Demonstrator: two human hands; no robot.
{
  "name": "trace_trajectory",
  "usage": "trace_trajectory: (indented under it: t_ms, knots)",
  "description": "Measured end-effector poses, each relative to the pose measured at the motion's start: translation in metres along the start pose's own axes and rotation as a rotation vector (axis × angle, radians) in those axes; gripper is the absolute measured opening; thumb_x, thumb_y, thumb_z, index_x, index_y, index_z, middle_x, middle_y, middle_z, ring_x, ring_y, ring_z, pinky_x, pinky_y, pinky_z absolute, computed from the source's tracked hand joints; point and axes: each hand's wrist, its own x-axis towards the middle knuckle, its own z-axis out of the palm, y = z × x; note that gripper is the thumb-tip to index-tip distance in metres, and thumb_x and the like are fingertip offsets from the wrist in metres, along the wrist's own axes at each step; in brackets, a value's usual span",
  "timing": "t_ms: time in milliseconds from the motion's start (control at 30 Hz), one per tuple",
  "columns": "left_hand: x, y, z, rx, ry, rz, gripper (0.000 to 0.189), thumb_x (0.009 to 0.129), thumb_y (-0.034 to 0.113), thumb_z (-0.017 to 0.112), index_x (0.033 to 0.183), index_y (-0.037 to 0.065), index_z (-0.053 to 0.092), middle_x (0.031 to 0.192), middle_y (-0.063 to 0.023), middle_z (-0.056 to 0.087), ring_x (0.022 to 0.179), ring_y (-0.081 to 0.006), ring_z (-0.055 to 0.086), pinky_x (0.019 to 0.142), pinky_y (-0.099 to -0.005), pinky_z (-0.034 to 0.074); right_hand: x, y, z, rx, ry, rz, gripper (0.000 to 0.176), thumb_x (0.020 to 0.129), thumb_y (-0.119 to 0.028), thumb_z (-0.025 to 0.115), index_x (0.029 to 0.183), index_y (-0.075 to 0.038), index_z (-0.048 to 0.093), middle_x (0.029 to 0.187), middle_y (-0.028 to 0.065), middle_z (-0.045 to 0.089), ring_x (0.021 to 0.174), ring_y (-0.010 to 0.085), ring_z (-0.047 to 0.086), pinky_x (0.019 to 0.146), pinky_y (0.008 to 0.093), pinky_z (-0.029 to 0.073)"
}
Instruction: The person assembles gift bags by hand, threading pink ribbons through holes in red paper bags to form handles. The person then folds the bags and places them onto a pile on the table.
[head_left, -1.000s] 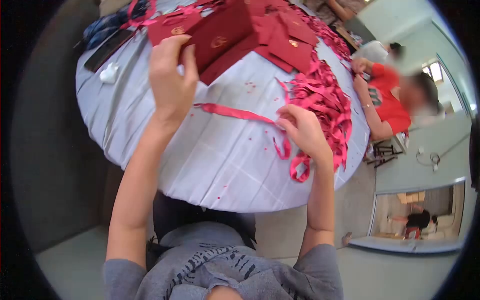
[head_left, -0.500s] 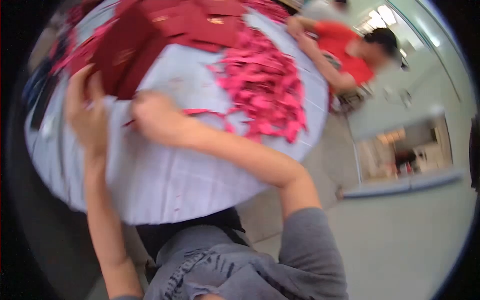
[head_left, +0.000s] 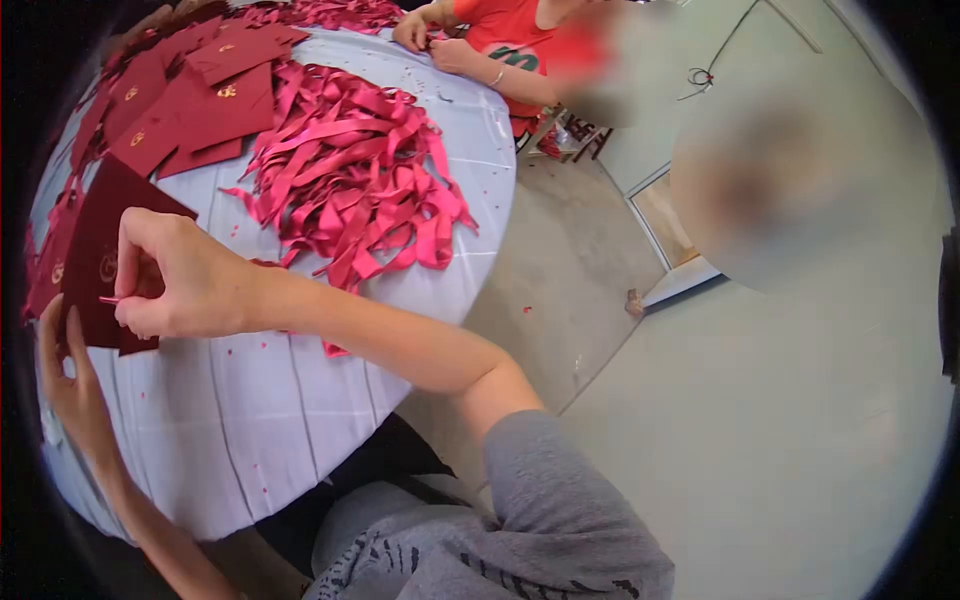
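Note:
A dark red paper envelope (head_left: 95, 250) with a gold emblem stands tilted at the left of the table, and my left hand (head_left: 75, 380) grips its lower edge between thumb and fingers. In front of it, my right hand (head_left: 180, 275) pinches the end of a pink ribbon (head_left: 110, 300), whose tip points at the envelope's face. Part of the ribbon is hidden behind my right hand and forearm. Beyond my forearm lies a large heap of pink ribbons (head_left: 350, 180).
Several more dark red envelopes (head_left: 220, 105) with gold emblems are piled at the back left. The round table (head_left: 470, 190) has a pale cloth. Across it sits a person in a red shirt (head_left: 500, 40), hands together over the table edge. Small pink scraps dot the cloth.
The view has swung to the right. My right hand has come up from beside the envelope to in front of its face, with the ribbon end showing in its pinch.

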Motion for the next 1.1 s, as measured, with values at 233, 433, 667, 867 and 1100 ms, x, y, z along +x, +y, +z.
trace_trajectory:
  t_ms: [233,433,667,867,1100]
  knots:
    - [0.027,0.006,0.007,0.001,-0.348,0.123,0.028,0.092,0.008,0.052,0.118,0.000,0.054,0.114,-0.0083,0.058,0.108,-0.0147,0.052,0.093,-0.0249,0.039,-0.001,0.007,-0.020,0.482,0.137,0.223,0.021,0.079,-0.002,0.063,0.083,0.000,0.043,0.071,0.0093,0.058,0.058,0.0138,0.059,0.051,0.0241,0.047]
    - [0.032,0.031,0.034,-0.391,-0.400,-0.059,0.027,0.087,0.008,0.058,0.113,-0.001,0.056,0.107,-0.0080,0.061,0.100,-0.0155,0.057,0.089,-0.0261,0.044,-0.002,0.018,-0.024,0.047,0.264,0.160,0.017,0.080,-0.006,0.064,0.085,0.000,0.049,0.074,0.0059,0.058,0.065,0.0110,0.060,0.056,0.0236,0.049]
    - [0.045,0.059,0.024,-0.551,-0.677,-0.191,0.021,0.087,0.004,0.054,0.107,-0.001,0.058,0.094,-0.0018,0.061,0.085,-0.0070,0.054,0.074,-0.0226,0.045,-0.005,0.008,-0.021,0.068,0.250,0.303,0.010,0.082,0.004,0.061,0.089,0.002,0.055,0.080,0.0049,0.061,0.073,0.0097,0.060,0.066,0.0216,0.049]
    - [0.041,0.046,0.027,-0.662,-0.695,-0.229,0.020,0.085,0.003,0.053,0.103,0.000,0.060,0.082,0.0007,0.060,0.073,-0.0057,0.053,0.063,-0.0226,0.043,-0.008,0.017,-0.006,-0.215,0.197,0.192,0.008,0.080,0.004,0.063,0.086,0.001,0.058,0.079,0.0028,0.060,0.072,0.0067,0.057,0.066,0.0208,0.047]
    - [0.038,0.047,0.026,-0.652,-0.688,-0.223,0.020,0.086,0.003,0.052,0.104,0.001,0.061,0.079,0.0008,0.059,0.071,-0.0059,0.052,0.062,-0.0223,0.043,-0.010,0.016,0.003,-0.330,0.193,0.102,0.009,0.079,0.004,0.064,0.085,0.001,0.059,0.078,0.0026,0.059,0.069,0.0063,0.056,0.063,0.0203,0.046]
